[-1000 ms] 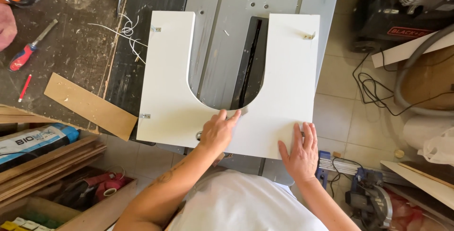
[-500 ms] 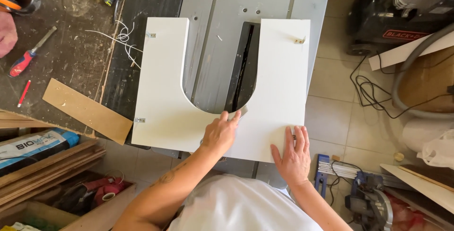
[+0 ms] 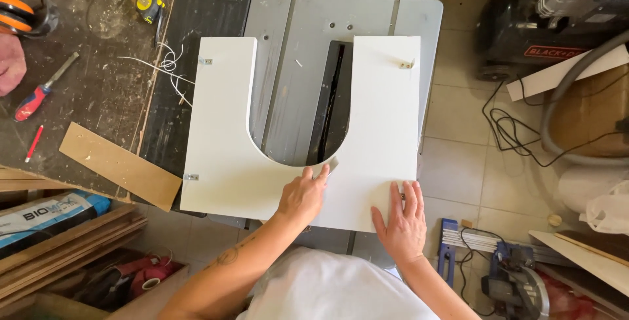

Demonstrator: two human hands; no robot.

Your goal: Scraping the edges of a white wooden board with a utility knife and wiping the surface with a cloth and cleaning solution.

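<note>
A white U-shaped board [image 3: 223, 163] with small metal brackets lies flat on a grey table saw [image 3: 295, 64], its cutout opening away from me over the blade slot. My left hand [image 3: 303, 195] rests on the board's near part, fingertips at the rim of the curved cutout. My right hand [image 3: 401, 222] lies flat with fingers spread on the board's near right corner. Neither hand is closed around anything.
A dusty workbench [image 3: 98, 84] at left holds a red-handled screwdriver [image 3: 39, 94], a red pencil [image 3: 33, 143], a yellow tape measure [image 3: 149, 5], orange ear defenders [image 3: 19, 12] and a brown strip [image 3: 121, 172]. Stacked timber lies at lower left. At right: a black compressor [image 3: 557, 25], hose, cables, a circular saw [image 3: 514, 287].
The board has slid slightly toward me and to the left on the saw top, my hands moving with it; the view has shifted a little.
</note>
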